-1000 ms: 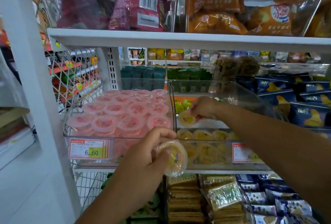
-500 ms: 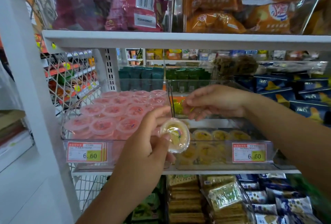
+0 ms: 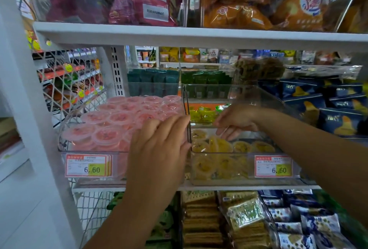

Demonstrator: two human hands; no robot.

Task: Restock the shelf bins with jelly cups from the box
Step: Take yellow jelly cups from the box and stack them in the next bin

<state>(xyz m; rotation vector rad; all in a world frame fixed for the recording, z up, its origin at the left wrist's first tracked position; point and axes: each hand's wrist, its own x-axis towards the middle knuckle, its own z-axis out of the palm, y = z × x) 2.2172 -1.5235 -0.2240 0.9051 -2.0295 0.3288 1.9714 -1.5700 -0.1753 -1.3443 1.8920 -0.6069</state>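
The pink-jelly bin (image 3: 123, 127) looks full, the yellow-jelly bin (image 3: 229, 161) only part-filled; left hand (image 3: 159, 149) spread flat, right hand (image 3: 235, 121) loosely open, both holding nothing visible.

I have one view only, the wide-angle camera on the person's head, so no second view shares any of the scene. It faces forward and slightly down, straight at the white shelf (image 3: 199, 34), from close in. The clear bins (image 3: 219, 181) on the middle shelf fill the centre of my picture. Both forearms reach in from the bottom edge. Straight edges bow toward the borders, and the left upright (image 3: 29, 109) leans.
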